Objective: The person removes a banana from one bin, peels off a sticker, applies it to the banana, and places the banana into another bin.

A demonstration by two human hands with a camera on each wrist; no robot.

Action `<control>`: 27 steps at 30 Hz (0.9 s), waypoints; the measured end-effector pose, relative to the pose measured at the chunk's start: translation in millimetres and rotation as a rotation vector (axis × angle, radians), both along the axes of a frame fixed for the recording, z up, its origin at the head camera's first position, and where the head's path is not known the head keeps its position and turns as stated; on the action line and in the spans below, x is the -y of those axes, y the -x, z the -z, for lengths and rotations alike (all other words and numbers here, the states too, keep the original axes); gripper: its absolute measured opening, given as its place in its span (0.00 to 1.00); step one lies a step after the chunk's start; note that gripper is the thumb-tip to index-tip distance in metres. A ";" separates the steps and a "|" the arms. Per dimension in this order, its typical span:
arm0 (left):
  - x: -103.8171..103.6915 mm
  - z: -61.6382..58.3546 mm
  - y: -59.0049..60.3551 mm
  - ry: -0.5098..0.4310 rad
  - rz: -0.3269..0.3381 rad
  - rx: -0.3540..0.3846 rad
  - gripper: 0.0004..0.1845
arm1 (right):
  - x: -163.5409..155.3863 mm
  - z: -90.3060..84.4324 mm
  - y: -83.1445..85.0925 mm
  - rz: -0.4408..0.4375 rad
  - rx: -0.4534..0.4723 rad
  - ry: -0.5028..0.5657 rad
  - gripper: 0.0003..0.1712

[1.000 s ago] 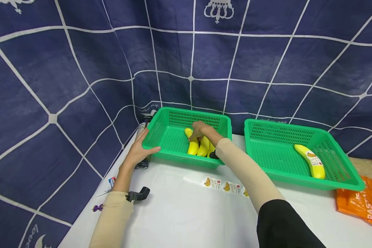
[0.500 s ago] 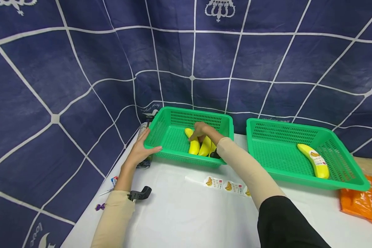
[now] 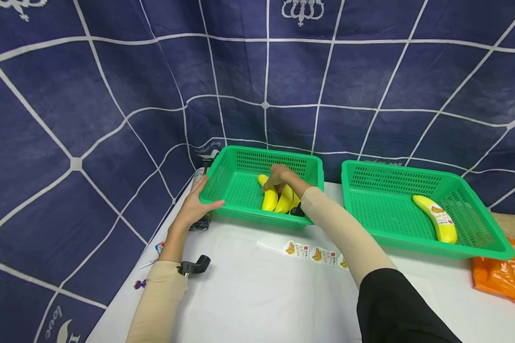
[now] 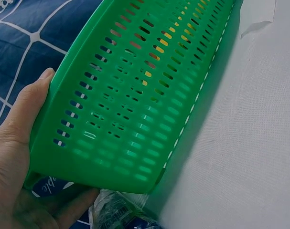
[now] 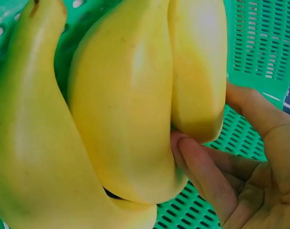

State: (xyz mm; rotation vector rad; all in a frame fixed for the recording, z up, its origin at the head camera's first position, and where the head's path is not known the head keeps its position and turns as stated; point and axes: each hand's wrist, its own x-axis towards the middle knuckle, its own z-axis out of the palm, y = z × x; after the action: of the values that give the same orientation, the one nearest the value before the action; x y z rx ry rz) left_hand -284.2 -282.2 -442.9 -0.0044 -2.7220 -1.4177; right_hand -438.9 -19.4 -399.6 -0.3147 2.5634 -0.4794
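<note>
Only the right wrist view shows fingertips (image 5: 202,167) curled under the bananas (image 3: 279,199) — smooth, yellow, pressed side by side in the left basket (image 3: 236,190). The right hand (image 3: 279,175) has its grip on them; the left hand (image 3: 196,208) clasps the basket's near corner on the desk (image 3: 262,295).

Left hand (image 4: 20,162) grips the near corner of green basket (image 4: 135,95), thumb along the outer side wall, fingers curled under the bottom corner. The basket's slotted wall fills most of the view; something yellow shows through the upper slots. White table surface (image 4: 245,143) to the right. Blue patterned cloth (image 4: 25,38) upper left. Crinkly plastic wrapper (image 4: 121,214) below the basket corner.
</note>
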 end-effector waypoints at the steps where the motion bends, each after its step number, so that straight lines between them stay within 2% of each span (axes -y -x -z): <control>1: -0.4 0.4 0.1 0.000 0.001 0.000 0.57 | -0.6 -0.9 -1.5 0.006 -0.003 0.002 0.25; 10: 0.9 1.7 0.4 0.001 -0.001 0.007 0.58 | -7.7 -14.0 -7.2 0.022 -0.037 0.013 0.23; 14: 2.0 0.0 1.3 0.005 0.001 0.006 0.58 | -15.1 -29.2 -9.0 0.013 -0.103 0.018 0.21; 19: 3.6 -0.5 2.4 0.020 -0.004 0.004 0.58 | -24.5 -47.7 -16.0 -0.002 -0.140 0.023 0.21; 27: 2.1 -0.3 0.7 0.017 0.005 0.008 0.58 | -40.7 -64.3 -28.3 0.024 -0.202 0.014 0.19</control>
State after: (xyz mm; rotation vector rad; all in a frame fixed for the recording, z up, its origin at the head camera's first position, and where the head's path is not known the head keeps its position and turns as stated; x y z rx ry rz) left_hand -284.9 -284.2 -442.6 -0.0067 -2.7426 -1.3996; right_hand -410.6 21.3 -335.3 -0.3542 2.7635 -0.4965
